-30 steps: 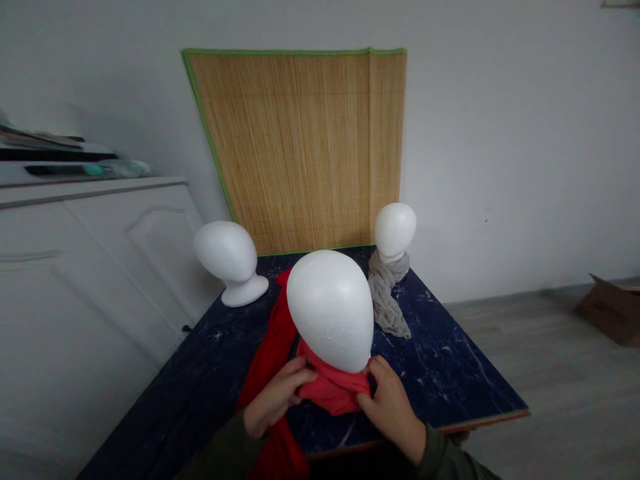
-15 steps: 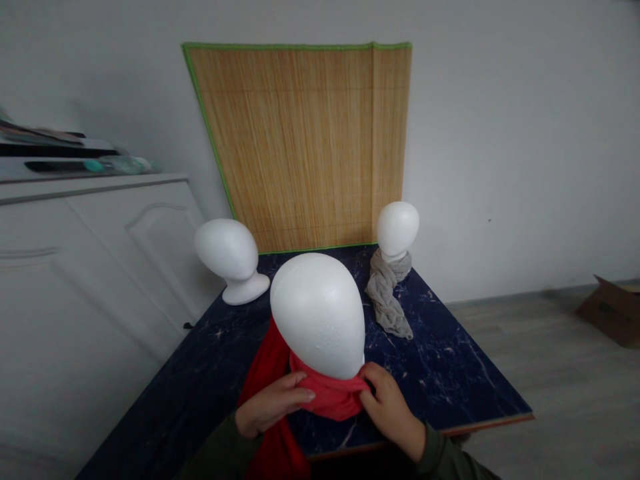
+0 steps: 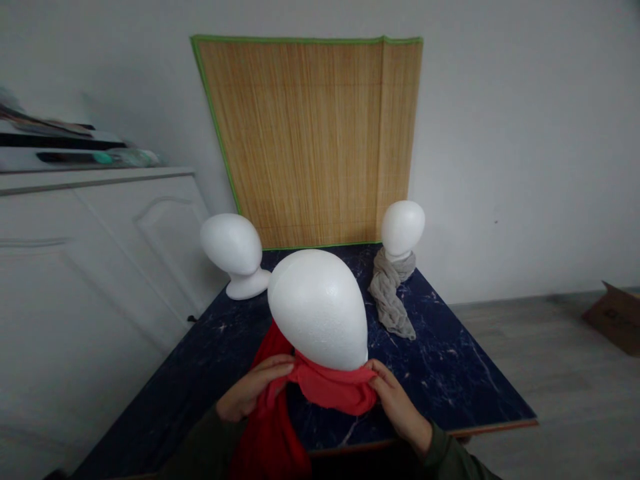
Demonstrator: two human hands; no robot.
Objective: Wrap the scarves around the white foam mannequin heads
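A white foam head [image 3: 320, 307] stands near the front edge of the dark blue table, with a red scarf [image 3: 335, 390] wrapped round its neck. The scarf's long end hangs down on the left, over the table's front edge. My left hand [image 3: 257, 387] pinches the scarf at the left side of the neck. At the right side, my right hand [image 3: 397, 400] has its thumb and fingers closed on the scarf's upper edge. The lower part of the foam head is hidden by the scarf.
A bare foam head [image 3: 233, 245] stands at the back left of the table [image 3: 440, 373]. Another foam head [image 3: 403, 228] wears a grey scarf [image 3: 387, 297] at the back right. A white cabinet [image 3: 100, 260] stands left; a cardboard box [image 3: 615, 317] lies on the floor at right.
My left hand has moved left and up along the scarf, my right hand slightly right and up. The scarf's front is pulled wider between them. The view has shifted slightly.
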